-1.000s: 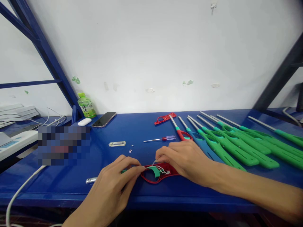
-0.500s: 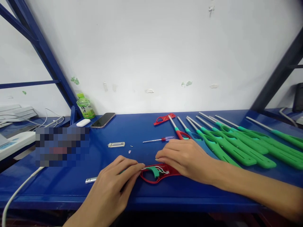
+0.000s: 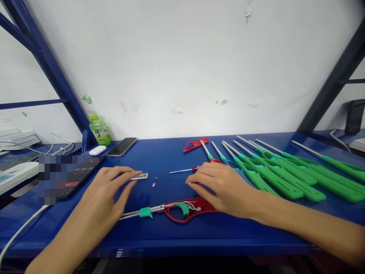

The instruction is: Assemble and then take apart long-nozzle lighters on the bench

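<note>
My left hand (image 3: 110, 188) has its thumb and forefinger closed around the left end of a small clear plastic fuel tank (image 3: 142, 176), which lies on the blue table. My right hand (image 3: 222, 186) is bent over the handle end of an opened gas lighter. Its thumb and fingers are pinched together; whatever they hold is too small or hidden. The lighter's red half shell (image 3: 173, 217) lies flat, with a green trigger (image 3: 184, 207) and white wires inside. From it a metal tube (image 3: 129, 215) with a green collar (image 3: 146, 212) runs left, partly behind my left wrist.
Small white bits (image 3: 154, 185) lie mid-table near a screwdriver (image 3: 182, 171). Another red shell half (image 3: 195, 144) is by the wall. Several green lighters (image 3: 279, 179) spread across the right. Phones (image 3: 122, 147), a white case (image 3: 97, 150) and a bottle (image 3: 100, 131) stand left.
My left hand has let go of the lighter's tube and moved left and up to the clear fuel tank, uncovering the green collar. My right hand has stayed nearly in place.
</note>
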The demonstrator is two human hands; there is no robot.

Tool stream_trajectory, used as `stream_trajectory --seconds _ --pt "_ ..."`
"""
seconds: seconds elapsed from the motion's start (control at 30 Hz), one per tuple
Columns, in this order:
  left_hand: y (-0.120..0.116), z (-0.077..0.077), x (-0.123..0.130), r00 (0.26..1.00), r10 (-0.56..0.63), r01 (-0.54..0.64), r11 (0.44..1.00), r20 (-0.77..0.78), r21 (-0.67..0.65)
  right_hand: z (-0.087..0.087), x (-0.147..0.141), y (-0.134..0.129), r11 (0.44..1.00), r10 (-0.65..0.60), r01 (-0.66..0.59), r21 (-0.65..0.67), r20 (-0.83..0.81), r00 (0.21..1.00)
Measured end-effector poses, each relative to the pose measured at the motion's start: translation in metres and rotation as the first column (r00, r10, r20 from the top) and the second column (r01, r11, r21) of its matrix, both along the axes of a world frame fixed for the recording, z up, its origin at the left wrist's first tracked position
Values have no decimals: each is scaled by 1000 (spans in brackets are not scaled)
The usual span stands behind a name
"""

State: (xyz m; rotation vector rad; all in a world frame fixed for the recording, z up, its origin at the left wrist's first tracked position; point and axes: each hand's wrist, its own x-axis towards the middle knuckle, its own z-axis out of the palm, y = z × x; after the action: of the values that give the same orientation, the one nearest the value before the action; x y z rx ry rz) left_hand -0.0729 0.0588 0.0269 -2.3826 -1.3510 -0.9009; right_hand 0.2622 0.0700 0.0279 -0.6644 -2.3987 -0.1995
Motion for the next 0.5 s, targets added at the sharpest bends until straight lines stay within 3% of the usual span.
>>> stream_trajectory --seconds 0.1,0.23,0.37,0.5 --pt "28 0 -25 994 55 -74 977 -100 -199 0 -1 -1 1000 10 -10 -4 0 1000" --pt "49 -4 -35 991 41 -75 959 -130 -272 0 -1 -2 1000 24 -24 -5 -10 1000" --pt "49 1 -29 989 36 -75 958 -144 -278 0 -1 -2 999 34 -34 -3 -23 999" --pt "31 19 -6 989 23 -56 972 -144 -229 4 -2 -5 1000 20 -21 -13 -52 998"
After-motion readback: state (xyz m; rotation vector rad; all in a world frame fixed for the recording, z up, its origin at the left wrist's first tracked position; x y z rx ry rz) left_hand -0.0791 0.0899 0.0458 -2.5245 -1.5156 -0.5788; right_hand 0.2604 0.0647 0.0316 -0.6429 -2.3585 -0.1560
